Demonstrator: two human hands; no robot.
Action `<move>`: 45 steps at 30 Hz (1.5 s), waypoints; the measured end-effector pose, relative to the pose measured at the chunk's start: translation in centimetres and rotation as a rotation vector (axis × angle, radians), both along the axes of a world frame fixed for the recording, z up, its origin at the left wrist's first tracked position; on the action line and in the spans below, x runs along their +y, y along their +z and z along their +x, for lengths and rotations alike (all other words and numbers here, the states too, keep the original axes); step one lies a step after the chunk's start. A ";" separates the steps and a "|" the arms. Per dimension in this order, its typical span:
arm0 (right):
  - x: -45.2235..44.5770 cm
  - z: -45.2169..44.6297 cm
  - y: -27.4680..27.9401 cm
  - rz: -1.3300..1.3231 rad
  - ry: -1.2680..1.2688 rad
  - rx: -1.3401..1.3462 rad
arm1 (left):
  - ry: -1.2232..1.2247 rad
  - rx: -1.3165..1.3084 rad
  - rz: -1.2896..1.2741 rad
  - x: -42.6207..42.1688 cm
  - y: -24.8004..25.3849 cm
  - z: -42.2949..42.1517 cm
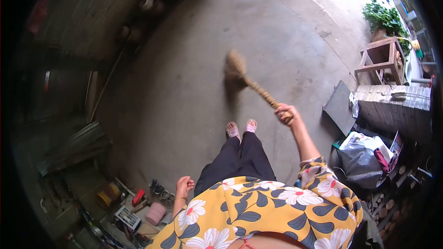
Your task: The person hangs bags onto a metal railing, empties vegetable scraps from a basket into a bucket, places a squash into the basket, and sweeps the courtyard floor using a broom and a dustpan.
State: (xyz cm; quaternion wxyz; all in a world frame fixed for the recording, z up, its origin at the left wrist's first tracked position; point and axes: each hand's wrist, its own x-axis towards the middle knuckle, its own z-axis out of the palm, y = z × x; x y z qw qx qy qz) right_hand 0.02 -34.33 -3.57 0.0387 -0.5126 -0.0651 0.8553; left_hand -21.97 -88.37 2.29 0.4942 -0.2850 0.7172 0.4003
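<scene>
My right hand (286, 113) is wrapped round the bound handle of a short straw broom (264, 94), held out in front and to the right of my body. The broom's head (236, 64) is blurred, and a dark shadow lies beside it on the concrete floor (194, 78); whether the bristles touch the floor I cannot tell. My left hand (185, 186) hangs low by my left hip with its fingers loosely curled in, and nothing shows in it. My feet in pink sandals (232, 130) stand together on the floor behind the broom.
On the right are a wooden stool frame (381, 60), leafy greens (385, 17), a dark board (340, 107), a brick block (394, 97) and a stuffed whitish bag (362, 159). At lower left lie a pink roll (156, 213) and a calculator-like panel (128, 216). Pots (152, 5) line the far left wall.
</scene>
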 end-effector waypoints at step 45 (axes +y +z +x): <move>11.1 -0.5 11.9 0.013 -0.428 -0.490 | -1.047 0.058 0.227 83.9 -2.1 -30.0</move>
